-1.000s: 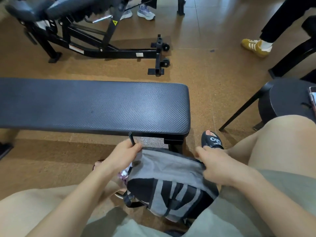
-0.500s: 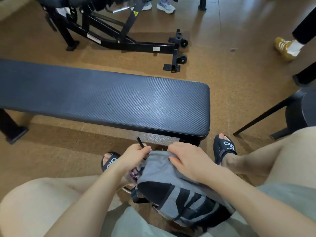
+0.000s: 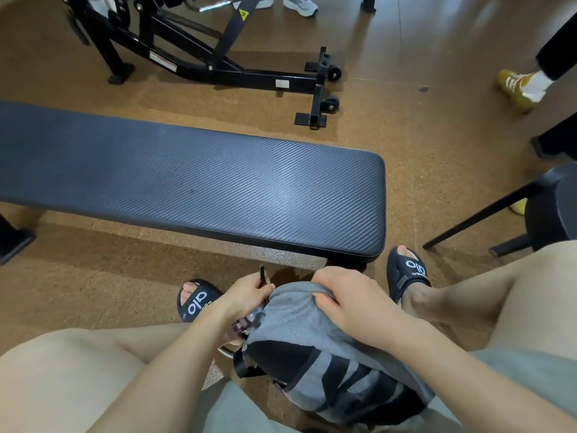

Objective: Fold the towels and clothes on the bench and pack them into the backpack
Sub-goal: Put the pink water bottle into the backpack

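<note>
Between the seated person's knees, the backpack [image 3: 315,345] stands below the bare desk [image 3: 193,189], left hand [image 3: 246,292] pinching its zip pull, right hand [image 3: 346,298] gripping the top: packing looks done, closing the zip likely next.

Gym or fitness room. Flat padded workout bench [image 3: 218,185] with black textured vinyl, used here as the surface, spans the middle of the view. Behind it a black steel exercise machine frame [image 3: 224,67] with transport wheels, a spring and warning stickers. Floor [image 3: 437,145] is brown speckled cork or rubber type gym flooring. Black stool or seat on angled legs [image 3: 549,210] at the right edge. Other people's feet in sneakers [image 3: 516,89] stand nearby. Wearer sits in shorts and slide sandals [image 3: 406,273].
</note>
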### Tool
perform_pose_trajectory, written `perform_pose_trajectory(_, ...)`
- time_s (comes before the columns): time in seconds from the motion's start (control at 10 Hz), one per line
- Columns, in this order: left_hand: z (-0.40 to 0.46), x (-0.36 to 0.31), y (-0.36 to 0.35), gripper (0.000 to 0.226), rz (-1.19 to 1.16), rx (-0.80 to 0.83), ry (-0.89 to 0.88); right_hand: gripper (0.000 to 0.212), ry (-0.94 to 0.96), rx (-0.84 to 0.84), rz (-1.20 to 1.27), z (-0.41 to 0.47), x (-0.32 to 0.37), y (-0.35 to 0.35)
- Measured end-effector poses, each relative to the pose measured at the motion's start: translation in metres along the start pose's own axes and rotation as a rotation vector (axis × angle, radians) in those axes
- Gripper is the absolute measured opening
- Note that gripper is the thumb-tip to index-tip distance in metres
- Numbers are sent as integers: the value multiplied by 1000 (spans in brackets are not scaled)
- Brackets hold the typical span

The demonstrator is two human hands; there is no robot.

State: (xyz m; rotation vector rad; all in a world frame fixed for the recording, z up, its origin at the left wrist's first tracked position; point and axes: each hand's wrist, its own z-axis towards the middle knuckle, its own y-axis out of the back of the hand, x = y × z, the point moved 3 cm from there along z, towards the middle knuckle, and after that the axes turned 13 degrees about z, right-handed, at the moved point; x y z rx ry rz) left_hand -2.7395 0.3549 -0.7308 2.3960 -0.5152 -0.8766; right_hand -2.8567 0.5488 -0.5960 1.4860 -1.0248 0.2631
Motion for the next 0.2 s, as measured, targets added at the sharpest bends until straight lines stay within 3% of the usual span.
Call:
perform_pose_trajectory(0.1, -7, -14, 7, 26, 55, 1, 31, 7, -64, 32, 66, 0, -1, 0)
perform_pose_trajectory(0.2, -33, -33, 39, 30, 210, -48, -46, 28, -117, -11, 161, -10, -1, 28)
